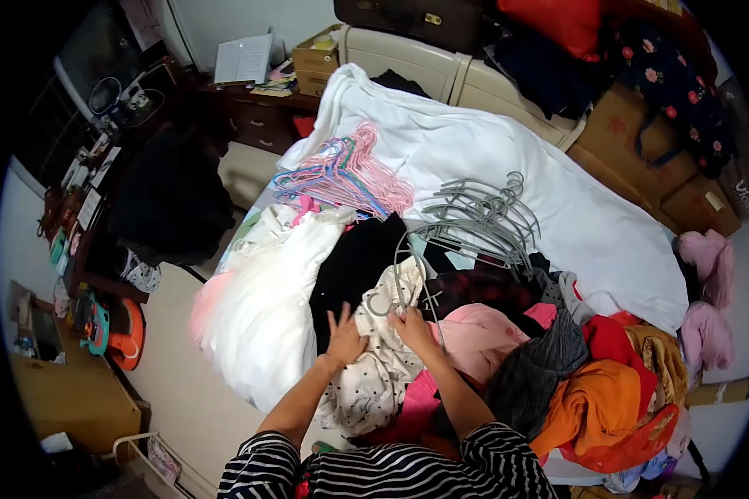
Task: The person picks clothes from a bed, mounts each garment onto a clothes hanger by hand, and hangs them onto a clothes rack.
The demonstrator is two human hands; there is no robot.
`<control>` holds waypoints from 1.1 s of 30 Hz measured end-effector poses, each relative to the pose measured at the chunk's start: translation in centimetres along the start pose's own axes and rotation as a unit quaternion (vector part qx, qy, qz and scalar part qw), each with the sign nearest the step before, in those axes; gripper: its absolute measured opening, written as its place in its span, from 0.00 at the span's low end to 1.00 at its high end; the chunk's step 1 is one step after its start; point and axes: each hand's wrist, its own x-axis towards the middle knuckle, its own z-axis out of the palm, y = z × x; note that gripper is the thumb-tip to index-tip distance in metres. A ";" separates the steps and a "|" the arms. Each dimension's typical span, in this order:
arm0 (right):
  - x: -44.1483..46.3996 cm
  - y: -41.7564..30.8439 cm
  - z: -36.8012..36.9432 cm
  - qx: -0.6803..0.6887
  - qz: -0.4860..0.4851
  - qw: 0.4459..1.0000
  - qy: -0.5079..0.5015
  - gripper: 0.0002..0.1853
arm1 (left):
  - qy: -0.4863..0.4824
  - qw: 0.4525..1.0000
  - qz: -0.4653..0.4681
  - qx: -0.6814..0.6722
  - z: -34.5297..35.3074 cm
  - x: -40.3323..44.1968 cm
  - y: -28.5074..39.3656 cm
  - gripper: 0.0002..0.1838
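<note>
My left hand [344, 337] lies with its fingers spread on the left side of a white spotted garment [383, 366]. At the garment's upper part, my right hand [409, 327] is closed on a grey hanger [399, 279], whose hook shows just left of the fingers. A black garment [349, 266] and a white garment [266, 308] lie to the left. Against the spotted garment's right side rests a pink garment [478, 341]. Beyond the hands are a pile of grey hangers [483, 220] and a pile of pink and blue hangers [349, 179].
A white blanket [474, 150] covers the far side of the bed. Orange [595, 407], red and dark grey clothes are heaped at the right. Cardboard boxes [641, 150] stand at the back right, and a cluttered desk [96, 200] is at the left.
</note>
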 end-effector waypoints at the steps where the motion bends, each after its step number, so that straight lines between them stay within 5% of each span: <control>1: -0.6 0.1 0.6 0.037 0.004 0.999 0.011 0.20 | 0.051 0.997 0.030 -0.042 0.3 -1.0 0.9 0.31; 4: -1.6 0.7 1.3 0.070 0.004 0.997 0.030 0.17 | 0.042 0.968 0.051 -0.241 -0.5 -5.0 3.1 0.25; 7: -4.2 -2.2 -0.5 0.282 0.042 0.958 0.024 0.13 | 0.090 0.948 0.085 -0.294 -1.8 -9.6 4.8 0.24; 8: -4.8 -2.4 0.2 0.368 0.004 0.930 0.015 0.13 | 0.092 0.945 0.081 -0.304 -2.8 -11.4 5.2 0.24; 12: -9.6 -10.5 -2.2 0.628 0.131 0.751 -0.156 0.22 | 0.127 0.933 0.132 -0.308 -3.7 -17.6 3.8 0.24; 13: -10.2 -12.0 -1.5 0.608 0.126 0.761 -0.187 0.26 | 0.156 0.930 0.140 -0.303 -5.1 -19.4 4.5 0.25; 16: -13.0 -16.7 -0.4 0.474 0.002 0.841 -0.261 0.11 | 0.191 0.912 0.098 -0.349 -5.7 -23.9 3.7 0.25; 18: -15.4 -21.1 -0.4 0.490 -0.020 0.825 -0.280 0.10 | 0.232 0.903 0.086 -0.352 -6.3 -27.4 3.2 0.24; 20: -17.7 -24.7 -0.1 0.505 -0.051 0.809 -0.296 0.10 | 0.211 0.851 0.051 -0.479 -7.0 -30.8 2.3 0.18; 22: -19.5 -27.7 0.7 0.480 -0.106 0.811 -0.316 0.11 | 0.198 0.763 -0.087 -0.609 -7.8 -35.0 0.8 0.07; 24: -22.0 -30.6 1.3 0.478 -0.153 0.788 -0.357 0.12 | 0.218 0.671 -0.055 -0.706 -8.4 -38.5 -1.2 0.13; 26: -24.3 -33.3 2.3 0.452 -0.216 0.783 -0.368 0.13 | 0.232 0.575 0.011 -0.785 -11.3 -42.5 -0.5 0.34; 28: -26.7 -35.7 2.7 0.413 -0.235 0.778 -0.411 0.10 | 0.211 0.494 0.086 -0.839 -14.0 -46.0 0.5 0.43; 29: -28.2 -37.0 2.5 0.382 -0.244 0.785 -0.422 0.08 | 0.234 0.541 0.079 -0.804 -14.0 -47.4 -0.2 0.46; 32: -31.4 -38.9 4.7 0.308 -0.360 0.760 -0.445 0.09 | 0.365 0.620 -0.091 -0.689 -14.5 -50.1 0.2 0.36; 33: -32.7 -39.9 4.4 0.284 -0.360 0.761 -0.459 0.09 | 0.407 0.611 -0.115 -0.669 -14.8 -50.7 0.5 0.25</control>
